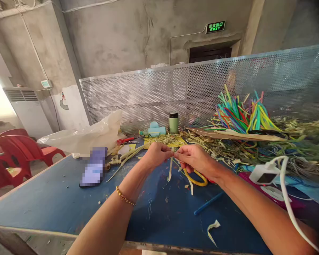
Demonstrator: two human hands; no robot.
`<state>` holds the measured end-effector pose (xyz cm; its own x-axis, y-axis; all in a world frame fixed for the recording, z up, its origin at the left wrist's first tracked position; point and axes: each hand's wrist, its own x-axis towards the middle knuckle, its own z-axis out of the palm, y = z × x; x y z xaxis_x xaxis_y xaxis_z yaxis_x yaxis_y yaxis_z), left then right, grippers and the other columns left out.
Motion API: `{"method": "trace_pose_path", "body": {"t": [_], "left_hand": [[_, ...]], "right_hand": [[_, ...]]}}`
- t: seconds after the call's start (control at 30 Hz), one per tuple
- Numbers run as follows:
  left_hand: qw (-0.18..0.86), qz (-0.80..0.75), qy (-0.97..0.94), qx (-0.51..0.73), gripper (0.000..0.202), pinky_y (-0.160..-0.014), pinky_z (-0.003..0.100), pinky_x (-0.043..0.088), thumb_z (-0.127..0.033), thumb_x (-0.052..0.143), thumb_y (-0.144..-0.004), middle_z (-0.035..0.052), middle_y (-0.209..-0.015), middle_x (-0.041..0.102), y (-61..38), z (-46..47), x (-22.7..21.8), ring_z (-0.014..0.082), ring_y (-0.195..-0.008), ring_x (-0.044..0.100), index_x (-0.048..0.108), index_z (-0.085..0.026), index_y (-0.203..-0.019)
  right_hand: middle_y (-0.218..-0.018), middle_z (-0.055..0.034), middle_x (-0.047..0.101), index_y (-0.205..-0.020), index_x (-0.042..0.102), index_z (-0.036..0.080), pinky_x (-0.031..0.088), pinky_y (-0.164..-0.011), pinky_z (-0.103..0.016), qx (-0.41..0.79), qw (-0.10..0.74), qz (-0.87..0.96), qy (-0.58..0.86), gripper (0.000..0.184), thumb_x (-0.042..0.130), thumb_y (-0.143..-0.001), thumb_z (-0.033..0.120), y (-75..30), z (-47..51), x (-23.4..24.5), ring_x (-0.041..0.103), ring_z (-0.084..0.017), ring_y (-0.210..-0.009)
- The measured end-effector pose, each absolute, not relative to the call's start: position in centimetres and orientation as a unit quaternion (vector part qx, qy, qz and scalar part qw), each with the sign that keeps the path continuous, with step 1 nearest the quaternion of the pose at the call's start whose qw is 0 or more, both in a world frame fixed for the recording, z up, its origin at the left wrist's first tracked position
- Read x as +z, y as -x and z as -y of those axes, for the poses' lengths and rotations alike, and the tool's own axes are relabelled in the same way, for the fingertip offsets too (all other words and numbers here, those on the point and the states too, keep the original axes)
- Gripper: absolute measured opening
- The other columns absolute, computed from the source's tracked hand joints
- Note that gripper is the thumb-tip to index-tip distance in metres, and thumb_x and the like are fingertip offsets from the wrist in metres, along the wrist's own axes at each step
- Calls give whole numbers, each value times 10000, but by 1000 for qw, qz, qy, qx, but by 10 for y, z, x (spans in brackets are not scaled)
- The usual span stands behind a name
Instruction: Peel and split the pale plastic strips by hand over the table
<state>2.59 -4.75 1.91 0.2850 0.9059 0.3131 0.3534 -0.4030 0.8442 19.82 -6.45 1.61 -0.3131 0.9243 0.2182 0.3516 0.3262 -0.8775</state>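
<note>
Strip [170, 171], pale and flat and perhaps dried leaf, hangs just below the place where your two hands meet above the blue table [55, 191]. Your left hand [159, 156] is pinched with thumb against forefinger, and your right hand [192, 159] is pinched the same way, fingertips almost touching; the piece seems caught between both pinches, though its top end is partly hidden by your fingers. For a clean result, grip near the point you are working, let one pinch act as the anchor and let the other do the fine turning or pulling. Draw gently along the length, since a thin, dry fibre would probably split if bent sharply. Mind the second pale strip [191, 186] and the yellow loop [201, 184] just beneath your right hand, as either could snag the dangling tail. As for containers, a green jar [173, 124] stands upright beyond your hands with its dark lid on, so its contents cannot be told. Just left of it a clear bottle with a light-blue wrap [157, 132] lies on its side, contents unclear. Beyond your left hand and further left, a translucent plastic bag [82, 140] sprawls, and what it holds, if anything, does not show.
</note>
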Motion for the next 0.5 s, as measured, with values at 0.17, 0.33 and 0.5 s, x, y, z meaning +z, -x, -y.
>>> {"method": "trace_pose_path", "body": {"t": [0.17,0.33,0.5], "left_hand": [[326,-410,-736,429,186,-519,232,331,-262,595,-713,-43,-501,468,-27,48,18,104,-515,448,554,-159,-564],[259,-432,-748,432,244,-511,235,299,-239,570,-738,-35,-482,487,-27,43,16,102,-510,430,481,-173,-520],[215,-457,-755,417,243,-505,239,269,-203,556,-741,-35,-472,478,-26,41,17,98,-510,408,498,-161,-509]], "right_hand": [[-524,20,578,-743,574,142,353,-362,-158,388,394,706,442,373,716,-757,487,-196,68,19,478,-52,-369],[-534,18,582,-867,586,143,372,-362,-174,394,396,705,437,365,697,-779,480,-195,67,18,485,-70,-381],[-564,35,602,-1147,511,163,385,-378,-191,360,408,712,444,416,663,-828,383,-196,66,21,506,-91,-395]]}}
